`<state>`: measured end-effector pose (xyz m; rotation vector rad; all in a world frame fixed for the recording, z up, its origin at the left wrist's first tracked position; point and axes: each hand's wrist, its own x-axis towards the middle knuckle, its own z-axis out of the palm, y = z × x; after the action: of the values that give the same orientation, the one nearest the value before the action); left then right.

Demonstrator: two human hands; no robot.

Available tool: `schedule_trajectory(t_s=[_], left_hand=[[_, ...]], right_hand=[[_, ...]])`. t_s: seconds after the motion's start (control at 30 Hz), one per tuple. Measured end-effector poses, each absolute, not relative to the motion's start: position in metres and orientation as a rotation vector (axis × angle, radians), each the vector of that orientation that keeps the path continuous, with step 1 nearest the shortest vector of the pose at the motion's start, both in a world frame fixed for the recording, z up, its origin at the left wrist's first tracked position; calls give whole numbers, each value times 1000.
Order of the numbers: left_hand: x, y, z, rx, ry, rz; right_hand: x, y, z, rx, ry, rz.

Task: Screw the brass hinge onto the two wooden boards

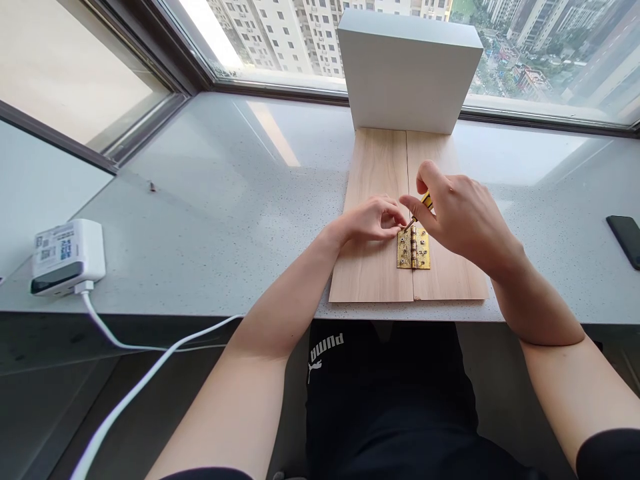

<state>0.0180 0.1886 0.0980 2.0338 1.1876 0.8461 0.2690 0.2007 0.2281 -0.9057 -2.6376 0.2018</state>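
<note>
A brass-coloured butt hinge [413, 249] lies across the seam between two pale wooden boards [373, 277], with screw heads in several of its holes. My right hand [463, 210] is closed around the yellow-and-black handle of a screwdriver [427, 201]. The screwdriver slants down to the left, its tip at the hinge's upper left corner. Beside that tip, my left hand [375, 219] rests on the left board with thumb and fingers curled together. Whatever its fingertips may pinch is hidden or too small to name.
A white box [410, 73] stands at the boards' far end, before the window. On the speckled counter [225, 200], a white charger-like device [70, 257] with a white cable [150, 377] sits at left. A dark phone [625, 239] lies at the right edge.
</note>
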Motion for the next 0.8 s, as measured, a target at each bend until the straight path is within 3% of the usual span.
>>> schedule_trajectory(t_s=[0.27,0.5,0.8], left_hand=[[18,189,102,2055,1200,777],[21,189,101,2053,1211,763],[25,188,98,2038,1168,817]], right_hand=[[278,207,226,-499,-2695,376],[270,200,229,-902,-2684,193],[271,198,230,-760,-2688,183]])
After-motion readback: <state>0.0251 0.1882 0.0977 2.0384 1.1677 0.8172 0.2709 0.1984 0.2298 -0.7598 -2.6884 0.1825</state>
